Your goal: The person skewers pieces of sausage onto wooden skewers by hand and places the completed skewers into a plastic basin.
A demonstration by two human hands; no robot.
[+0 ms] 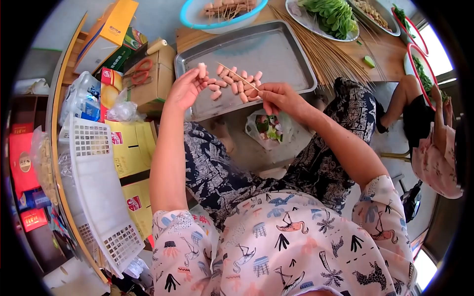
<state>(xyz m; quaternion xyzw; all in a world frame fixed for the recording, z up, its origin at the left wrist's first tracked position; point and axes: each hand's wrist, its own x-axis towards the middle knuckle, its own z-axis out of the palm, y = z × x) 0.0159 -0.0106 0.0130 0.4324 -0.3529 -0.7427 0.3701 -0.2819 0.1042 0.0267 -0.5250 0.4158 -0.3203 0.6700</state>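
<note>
My left hand [186,89] pinches a small pink sausage [202,70] upright between thumb and fingertips, above the left side of a metal tray [291,54]. My right hand [281,97] grips a thin wooden skewer [238,75], whose bare tip points up and left toward the sausage, apart from it. Beneath the skewer, a loose pile of short sausages [240,88] lies on the tray near its front edge. Several long bamboo skewers [321,54] are spread on the table to the right of the tray.
A blue-rimmed basin [185,15] of skewered food stands behind the tray. Leafy greens [331,17] fill a plate at the back right. A plastic bag of scraps [269,129] sits below the tray. Red scissors [143,71] lie on a cardboard box at left. Another person [437,153] works at right.
</note>
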